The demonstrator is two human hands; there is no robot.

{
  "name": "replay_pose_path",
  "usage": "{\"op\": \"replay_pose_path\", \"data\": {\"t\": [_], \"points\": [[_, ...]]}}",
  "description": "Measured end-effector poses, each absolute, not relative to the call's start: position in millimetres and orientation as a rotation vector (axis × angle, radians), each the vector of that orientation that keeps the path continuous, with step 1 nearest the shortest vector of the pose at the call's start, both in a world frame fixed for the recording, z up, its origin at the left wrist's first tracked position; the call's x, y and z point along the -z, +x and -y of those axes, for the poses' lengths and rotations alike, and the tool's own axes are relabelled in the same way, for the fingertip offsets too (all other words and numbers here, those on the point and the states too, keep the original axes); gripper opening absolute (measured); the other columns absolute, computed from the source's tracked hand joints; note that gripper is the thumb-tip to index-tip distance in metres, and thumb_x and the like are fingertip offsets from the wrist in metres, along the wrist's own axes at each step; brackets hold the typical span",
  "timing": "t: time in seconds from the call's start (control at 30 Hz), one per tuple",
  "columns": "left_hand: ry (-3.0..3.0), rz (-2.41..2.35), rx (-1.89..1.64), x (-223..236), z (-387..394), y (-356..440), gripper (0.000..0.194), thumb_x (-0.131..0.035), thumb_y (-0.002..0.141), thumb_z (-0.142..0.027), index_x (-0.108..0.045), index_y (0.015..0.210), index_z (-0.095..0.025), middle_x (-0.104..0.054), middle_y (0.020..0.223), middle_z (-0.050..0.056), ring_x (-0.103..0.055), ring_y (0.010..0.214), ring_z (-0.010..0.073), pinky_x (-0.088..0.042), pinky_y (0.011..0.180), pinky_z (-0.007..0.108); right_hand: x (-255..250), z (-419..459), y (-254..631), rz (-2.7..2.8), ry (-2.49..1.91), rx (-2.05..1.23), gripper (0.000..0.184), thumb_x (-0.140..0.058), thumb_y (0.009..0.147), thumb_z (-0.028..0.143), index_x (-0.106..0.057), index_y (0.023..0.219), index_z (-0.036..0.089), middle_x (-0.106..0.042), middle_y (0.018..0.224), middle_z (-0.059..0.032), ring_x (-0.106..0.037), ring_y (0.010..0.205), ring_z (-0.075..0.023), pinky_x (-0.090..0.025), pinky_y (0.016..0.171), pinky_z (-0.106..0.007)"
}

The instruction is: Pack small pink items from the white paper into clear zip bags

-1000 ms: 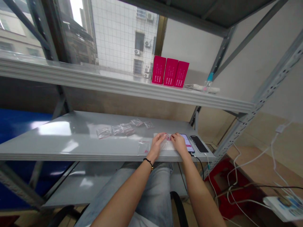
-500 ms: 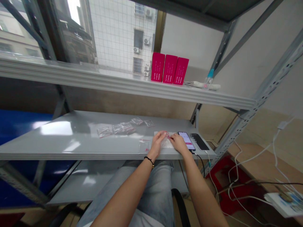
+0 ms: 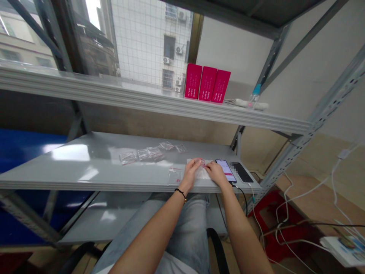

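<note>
My left hand [image 3: 191, 174] is closed on a small clear plastic zip bag [image 3: 203, 163] with a pinkish-red edge. From the other side, my right hand [image 3: 216, 174] has its fingers pinched together at the bag's opening, around something small and reddish that I cannot make out. Under both hands lies a white sheet [image 3: 202, 175], like tissue or paper. Left of my left hand, a flat clear zip bag [image 3: 173, 175] with a red strip holds a few tiny red pieces. Farther back lie several crumpled clear bags [image 3: 150, 153].
A lit phone [image 3: 226, 170] and a dark phone-like slab [image 3: 242, 172] lie right of my hands, with cables attached. Three magenta boxes [image 3: 207, 84] stand on the upper shelf [image 3: 128, 95], beside a blue-capped clear bottle [image 3: 254, 97] and a white cloth [image 3: 238, 101].
The view has shifted slightly. My hands keep nearly the same pose at the small bag; the right fingers have moved only a little.
</note>
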State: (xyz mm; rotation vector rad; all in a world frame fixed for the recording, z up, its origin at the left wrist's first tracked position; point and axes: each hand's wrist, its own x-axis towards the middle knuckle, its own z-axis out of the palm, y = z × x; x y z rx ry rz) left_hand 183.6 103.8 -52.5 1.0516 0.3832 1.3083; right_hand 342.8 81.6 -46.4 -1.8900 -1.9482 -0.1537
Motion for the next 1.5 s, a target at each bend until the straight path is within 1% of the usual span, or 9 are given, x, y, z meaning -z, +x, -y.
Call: {"op": "replay_pose_path", "data": {"t": [0.1,0.27,0.4,0.47,0.63,0.7,0.83,1.17,1.5], "points": [[1.055,-0.386,-1.309,53,-104,184,0.031,-0.076,0.078,-0.045,-0.074,0.095,-0.02,-0.075,0.093,0.005,-0.066,0.09,0.0212,-0.047,0.088,0.032,35,-79,344,1.894,-1.832,0.148,0.023,-0.055,0.095,0.019,-0.077,0.092,0.015,-0.073,0.093,-0.0106,-0.065,0.089,-0.0201,-0.044,0.082,-0.026],[1.066,-0.381,-1.308,51,-103,183,0.031,-0.077,0.076,-0.043,-0.076,0.095,-0.018,-0.075,0.093,0.005,-0.065,0.09,0.0214,-0.045,0.086,0.031,-9,-72,343,1.82,-1.666,0.127,0.031,-0.049,0.1,0.033,-0.075,0.107,0.018,-0.074,0.103,-0.0098,-0.066,0.089,-0.0191,-0.048,0.08,-0.027],[1.069,-0.348,-1.302,50,-102,183,0.031,-0.077,0.075,-0.04,-0.078,0.097,-0.019,-0.075,0.099,0.005,-0.064,0.094,0.0212,-0.044,0.089,0.03,-38,-69,332,1.994,-1.336,-0.055,0.026,-0.055,0.096,0.033,-0.078,0.098,0.021,-0.076,0.098,-0.0072,-0.068,0.091,-0.0183,-0.048,0.082,-0.027],[1.06,-0.339,-1.299,50,-102,183,0.031,-0.078,0.075,-0.041,-0.078,0.098,-0.019,-0.075,0.101,0.005,-0.064,0.095,0.0211,-0.044,0.09,0.03,-40,-71,330,2.048,-1.318,-0.107,0.026,-0.055,0.096,0.032,-0.079,0.096,0.021,-0.076,0.098,-0.0065,-0.069,0.092,-0.0181,-0.048,0.083,-0.026],[1.006,-0.355,-1.294,52,-103,184,0.031,-0.078,0.075,-0.043,-0.077,0.094,-0.019,-0.075,0.09,0.004,-0.065,0.084,0.0188,-0.046,0.081,0.029,-11,-79,343,1.812,-1.76,0.032,0.034,-0.044,0.1,0.026,-0.074,0.112,0.017,-0.075,0.113,-0.0096,-0.068,0.102,-0.0195,-0.047,0.088,-0.026],[0.994,-0.353,-1.298,52,-103,184,0.03,-0.078,0.075,-0.043,-0.077,0.092,-0.018,-0.074,0.089,0.004,-0.065,0.082,0.0179,-0.046,0.08,0.028,8,-82,347,1.793,-1.851,0.058,0.031,-0.048,0.097,0.021,-0.074,0.111,0.014,-0.075,0.111,-0.013,-0.068,0.101,-0.0216,-0.046,0.088,-0.028],[0.992,-0.341,-1.302,52,-104,184,0.027,-0.078,0.076,-0.04,-0.077,0.092,-0.018,-0.074,0.091,0.005,-0.065,0.084,0.0177,-0.046,0.081,0.027,37,-83,348,1.819,-1.958,0.102,0.025,-0.053,0.094,0.017,-0.075,0.104,0.014,-0.075,0.103,-0.0127,-0.066,0.097,-0.0211,-0.043,0.087,-0.026],[0.994,-0.349,-1.306,54,-105,185,0.029,-0.079,0.075,-0.041,-0.077,0.091,-0.018,-0.075,0.091,0.005,-0.066,0.085,0.0185,-0.046,0.083,0.028,52,-87,342,1.855,-2.005,0.165,0.026,-0.048,0.099,0.022,-0.074,0.101,0.017,-0.07,0.103,-0.0125,-0.063,0.096,-0.021,-0.04,0.086,-0.026],[1.008,-0.354,-1.312,52,-103,184,0.03,-0.079,0.074,-0.043,-0.077,0.09,-0.018,-0.074,0.089,0.005,-0.065,0.084,0.0188,-0.045,0.081,0.028,45,-87,345,1.797,-1.826,0.108,0.025,-0.05,0.095,0.016,-0.075,0.091,0.014,-0.072,0.097,-0.0151,-0.064,0.093,-0.0227,-0.043,0.087,-0.029]]}}
